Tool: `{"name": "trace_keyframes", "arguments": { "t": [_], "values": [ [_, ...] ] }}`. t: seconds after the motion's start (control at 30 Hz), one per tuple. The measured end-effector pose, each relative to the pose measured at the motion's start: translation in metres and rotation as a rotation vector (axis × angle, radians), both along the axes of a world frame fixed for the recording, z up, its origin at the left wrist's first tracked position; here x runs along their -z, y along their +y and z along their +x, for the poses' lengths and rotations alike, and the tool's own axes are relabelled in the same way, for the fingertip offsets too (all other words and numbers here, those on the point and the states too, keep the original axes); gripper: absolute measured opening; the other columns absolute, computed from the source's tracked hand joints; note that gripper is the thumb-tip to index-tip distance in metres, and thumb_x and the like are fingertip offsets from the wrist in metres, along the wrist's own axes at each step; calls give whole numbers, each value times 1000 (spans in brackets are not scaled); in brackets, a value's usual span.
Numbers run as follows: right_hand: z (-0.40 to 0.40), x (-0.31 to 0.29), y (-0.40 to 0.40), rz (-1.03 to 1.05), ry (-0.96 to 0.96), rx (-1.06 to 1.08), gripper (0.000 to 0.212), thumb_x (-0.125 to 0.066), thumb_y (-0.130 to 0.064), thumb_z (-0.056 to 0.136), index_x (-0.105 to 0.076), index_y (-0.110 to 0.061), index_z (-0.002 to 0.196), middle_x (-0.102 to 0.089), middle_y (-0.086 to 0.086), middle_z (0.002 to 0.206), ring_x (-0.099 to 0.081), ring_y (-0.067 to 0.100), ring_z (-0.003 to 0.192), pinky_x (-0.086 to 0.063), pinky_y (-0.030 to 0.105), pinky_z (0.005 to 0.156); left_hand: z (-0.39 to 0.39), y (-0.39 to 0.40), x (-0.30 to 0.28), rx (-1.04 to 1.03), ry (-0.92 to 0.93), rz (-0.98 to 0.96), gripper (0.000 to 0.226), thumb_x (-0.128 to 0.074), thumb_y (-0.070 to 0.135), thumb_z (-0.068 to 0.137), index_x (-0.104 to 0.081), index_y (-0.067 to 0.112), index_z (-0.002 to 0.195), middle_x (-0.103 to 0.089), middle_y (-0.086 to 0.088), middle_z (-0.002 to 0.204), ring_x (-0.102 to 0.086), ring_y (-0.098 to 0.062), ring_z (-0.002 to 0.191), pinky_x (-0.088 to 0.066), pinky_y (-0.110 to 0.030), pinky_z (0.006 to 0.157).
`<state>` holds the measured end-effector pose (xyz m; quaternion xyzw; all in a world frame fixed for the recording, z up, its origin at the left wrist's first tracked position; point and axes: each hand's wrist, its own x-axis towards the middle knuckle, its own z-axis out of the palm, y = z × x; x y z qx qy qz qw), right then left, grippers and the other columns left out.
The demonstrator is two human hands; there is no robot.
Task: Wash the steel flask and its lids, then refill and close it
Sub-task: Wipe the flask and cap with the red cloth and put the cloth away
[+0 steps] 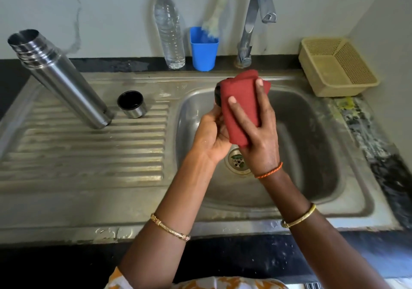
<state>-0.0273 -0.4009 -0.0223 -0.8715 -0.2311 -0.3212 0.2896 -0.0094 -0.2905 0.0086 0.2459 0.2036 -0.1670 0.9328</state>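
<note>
- Head view shows a small black lid (218, 94) almost wholly wrapped in a red cloth (242, 108); only a dark rounded edge peeks out at the cloth's left side, so its shape and which way it faces cannot be made out.
- That wrapped lid is held above the sink basin (312, 155), over the drain (238, 161).
- Steel flask (60, 79) stands upright on the ribbed draining board (89, 150), left of the basin; its long axis runs vertically, looking tilted in the wide lens, and its open threaded mouth points up.
- Steel cup lid (132, 104) sits just right of the flask's base, its dark open side up.
- Left hand (211, 137) is palm up beneath the cloth, fingers curled round the lid's lower end; the fingertips are hidden by the cloth.
- Right hand (256, 128) has its back to the camera, fingers spread and pressed over the cloth, grasping it around the lid; the thumb is hidden.
- Both forearms rise from the bottom edge and meet over the basin, with bangles on the wrists.
- Behind the sink stand a plastic water bottle (169, 30), a blue cup (204, 50) holding a bottle brush (217, 14) whose handle is cut off at the top, a tap (254, 23) and a beige basket (336, 65).
- Dark desk (289, 257) runs along the near side.
</note>
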Motion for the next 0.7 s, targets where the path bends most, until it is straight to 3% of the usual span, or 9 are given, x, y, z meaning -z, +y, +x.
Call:
{"name": "trace_keyframes", "arguments": {
  "t": [0.07, 0.2, 0.27, 0.3, 0.37, 0.47, 0.57, 0.63, 0.7],
  "values": [
    [-2, -4, 1, 154, 38, -72, 44, -53, -15, 94, -41, -15, 137, -19, 30, 148, -17, 23, 143, -26, 33, 113, 0, 2, 1, -17, -37, -20, 32, -37, 16, 103, -58, -6, 113, -70, -15, 93, -70, -16, 80, -55, -26, 80],
    [4, -21, 1, 461, 302, -272, 64, -42, 20, 81, -32, -4, 139, -31, 26, 147, -35, 29, 137, -37, 40, 108, 2, 16, 3, 4, -137, -125, 32, -40, 2, 95, -69, -5, 87, -73, -18, 82, -73, -22, 71, -60, -28, 66],
    [5, -31, -2, 608, 530, -368, 65, -41, 24, 78, -32, -3, 137, -54, 18, 128, -61, 15, 109, -55, 29, 77, -1, 24, 0, 100, -203, -95, 27, -46, 2, 84, -72, -4, 88, -73, -20, 89, -73, -27, 77, -60, -29, 69],
    [5, -33, -5, 645, 629, -377, 58, -41, 24, 78, -38, -3, 129, -66, 6, 109, -66, 5, 88, -52, 19, 60, -3, 28, -2, 150, -227, -47, 26, -47, 2, 82, -70, -3, 94, -73, -20, 92, -73, -28, 80, -60, -29, 70],
    [8, -35, -14, 616, 738, -357, 53, -40, 31, 77, -44, -9, 112, -70, -17, 79, -65, -3, 64, -45, 10, 48, -1, 37, 0, 207, -253, 75, 24, -45, 2, 88, -62, -2, 105, -73, -18, 93, -73, -27, 83, -60, -27, 74],
    [12, -44, -27, 454, 817, -381, 79, -38, 37, 70, -50, -29, 111, -65, -36, 87, -60, -15, 78, -45, 3, 61, 2, 51, 2, 265, -336, 399, 22, -42, 6, 98, -61, 5, 109, -75, -2, 89, -72, -13, 85, -57, -22, 77],
    [20, -51, -33, 366, 882, -408, 93, -42, 29, 66, -56, -46, 119, -63, -29, 108, -56, -10, 104, -47, 9, 83, 1, 53, -1, 280, -408, 634, 21, -52, 4, 95, -63, 8, 113, -74, 7, 92, -69, -6, 88, -56, -21, 81],
    [21, -50, -33, 354, 866, -377, 85, -46, 24, 67, -50, -30, 133, -57, -14, 127, -51, 6, 121, -47, 26, 98, 1, 46, -3, 221, -421, 734, 32, -59, 0, 91, -59, 0, 122, -71, 1, 100, -67, -9, 93, -56, -25, 87],
    [18, -46, -30, 328, 809, -271, 85, -49, 24, 69, -44, -24, 139, -51, -3, 135, -51, 16, 122, -49, 38, 97, 2, 35, -2, 133, -434, 899, 32, -64, -1, 87, -62, -1, 119, -69, -4, 98, -66, -12, 92, -56, -26, 87]
  ]
}}
